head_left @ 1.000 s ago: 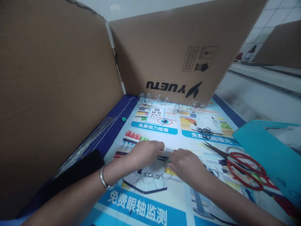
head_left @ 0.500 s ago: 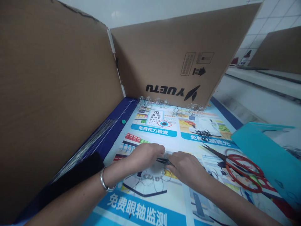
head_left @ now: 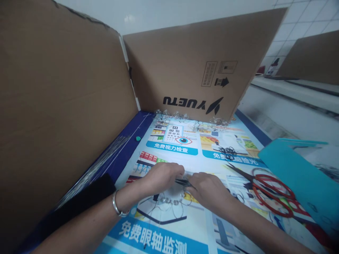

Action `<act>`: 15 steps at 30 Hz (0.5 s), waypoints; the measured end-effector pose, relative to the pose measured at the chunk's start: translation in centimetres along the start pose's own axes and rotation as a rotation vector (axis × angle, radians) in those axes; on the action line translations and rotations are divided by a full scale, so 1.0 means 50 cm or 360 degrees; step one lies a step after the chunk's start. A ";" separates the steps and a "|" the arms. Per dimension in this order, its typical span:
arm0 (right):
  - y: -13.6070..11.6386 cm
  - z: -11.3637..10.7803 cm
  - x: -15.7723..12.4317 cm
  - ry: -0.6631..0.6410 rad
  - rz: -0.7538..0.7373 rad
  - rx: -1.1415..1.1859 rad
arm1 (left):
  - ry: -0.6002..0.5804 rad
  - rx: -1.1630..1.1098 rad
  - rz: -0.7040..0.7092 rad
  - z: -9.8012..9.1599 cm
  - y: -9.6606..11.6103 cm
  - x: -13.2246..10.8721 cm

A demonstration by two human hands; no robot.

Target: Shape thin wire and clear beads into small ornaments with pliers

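Both my grips are at close work over the printed sheet [head_left: 200, 163]; my left grip [head_left: 164, 175] is closed to a pinch, though my fingers hide what is in it; my right grip [head_left: 208, 187] is wrapped round a dark, pointed tool [head_left: 183, 182], its tips aimed at my left fingertips. The bead loop [head_left: 175, 202] is just below and between my grips, with thin wire curling out; whether it lies on the sheet or hangs I cannot tell. I judge the step in hand to be working that wire with the tips; the next move seems to call for a steady left pinch and a small, careful squeeze or turn from the right, without tugging the beads. The scissors [head_left: 249, 176] lie to my right, unused; dark rings [head_left: 227, 152] lie farther off.
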State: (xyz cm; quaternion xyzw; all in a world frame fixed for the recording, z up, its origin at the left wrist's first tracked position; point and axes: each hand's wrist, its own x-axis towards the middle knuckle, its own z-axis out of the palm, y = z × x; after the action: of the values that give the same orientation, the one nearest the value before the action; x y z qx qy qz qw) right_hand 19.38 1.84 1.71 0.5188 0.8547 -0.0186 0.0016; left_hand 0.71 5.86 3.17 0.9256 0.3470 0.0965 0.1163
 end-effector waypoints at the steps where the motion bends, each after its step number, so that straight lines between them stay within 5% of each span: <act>1: 0.000 -0.001 0.000 -0.0002 0.0004 -0.0001 | 0.0005 0.0003 -0.0002 0.000 0.000 0.000; 15: 0.000 -0.011 0.002 -0.0080 0.0034 0.0033 | -0.0002 -0.0166 0.0059 -0.005 -0.006 0.003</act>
State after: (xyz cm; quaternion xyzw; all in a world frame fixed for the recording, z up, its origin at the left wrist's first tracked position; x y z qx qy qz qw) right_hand 19.35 1.95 2.28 0.5271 0.8486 -0.0405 0.0180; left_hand 0.54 6.23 3.31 0.9246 0.3243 0.1161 0.1627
